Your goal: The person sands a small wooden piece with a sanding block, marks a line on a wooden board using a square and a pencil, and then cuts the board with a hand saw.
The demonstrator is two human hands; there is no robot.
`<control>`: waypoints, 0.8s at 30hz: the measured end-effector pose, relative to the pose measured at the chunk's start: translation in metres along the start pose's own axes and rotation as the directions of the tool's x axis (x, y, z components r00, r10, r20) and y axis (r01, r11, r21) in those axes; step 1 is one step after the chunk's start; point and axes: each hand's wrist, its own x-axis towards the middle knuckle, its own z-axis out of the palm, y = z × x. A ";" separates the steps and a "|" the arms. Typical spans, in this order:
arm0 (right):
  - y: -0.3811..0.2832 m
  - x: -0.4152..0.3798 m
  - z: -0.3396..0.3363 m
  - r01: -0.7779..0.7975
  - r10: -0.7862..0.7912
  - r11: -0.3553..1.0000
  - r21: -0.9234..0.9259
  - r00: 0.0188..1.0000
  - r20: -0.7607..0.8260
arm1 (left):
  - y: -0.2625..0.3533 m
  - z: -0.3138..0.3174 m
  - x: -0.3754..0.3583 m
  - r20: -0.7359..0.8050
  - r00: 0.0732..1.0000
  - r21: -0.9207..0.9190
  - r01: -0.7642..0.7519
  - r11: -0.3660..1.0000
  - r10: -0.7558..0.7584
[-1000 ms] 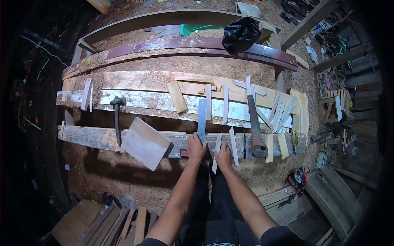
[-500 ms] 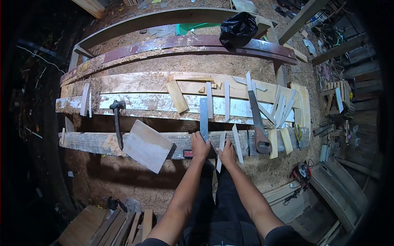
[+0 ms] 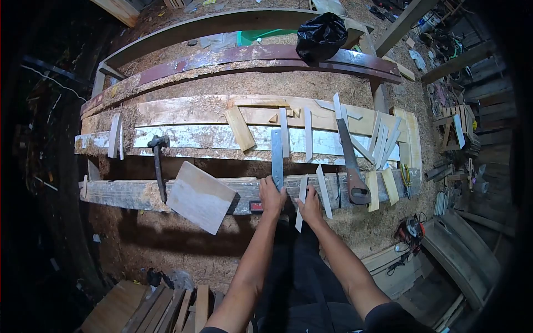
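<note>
My left hand is closed around the lower end of a flat steel blade, which points away from me across the gap between the planks. Beside it, my right hand pinches a narrow, pale wood strip between thumb and fingers; the strip's near end hangs past the front plank's edge. Just right of that hand lies a similar strip with slanted ends. A small red-and-black object sits left of my left hand. Both hands are over the weathered front plank.
A wide board overhangs the front plank near a hammer. To the right are a handsaw, a thin dark rod, yellow-handled pliers and several strips. A black plastic bag rests on the far beam.
</note>
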 end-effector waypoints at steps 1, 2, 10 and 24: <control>-0.001 0.001 -0.001 -0.005 0.005 1.000 -0.004 1.000 0.003 | 0.000 -0.001 0.003 -0.012 1.000 -0.020 -0.013 1.000 0.013; -0.001 0.001 -0.001 -0.011 0.011 1.000 -0.008 1.000 0.010 | -0.002 0.000 0.006 -0.015 1.000 -0.027 -0.023 0.999 0.023; -0.001 0.004 -0.004 0.002 -0.002 1.000 -0.020 1.000 -0.018 | 0.005 -0.001 0.002 0.001 1.000 0.003 0.000 1.000 0.000; -0.007 0.007 -0.036 0.039 -0.039 0.999 -0.005 0.999 -0.029 | -0.008 -0.010 -0.051 -0.160 0.985 -0.135 -0.082 0.987 0.060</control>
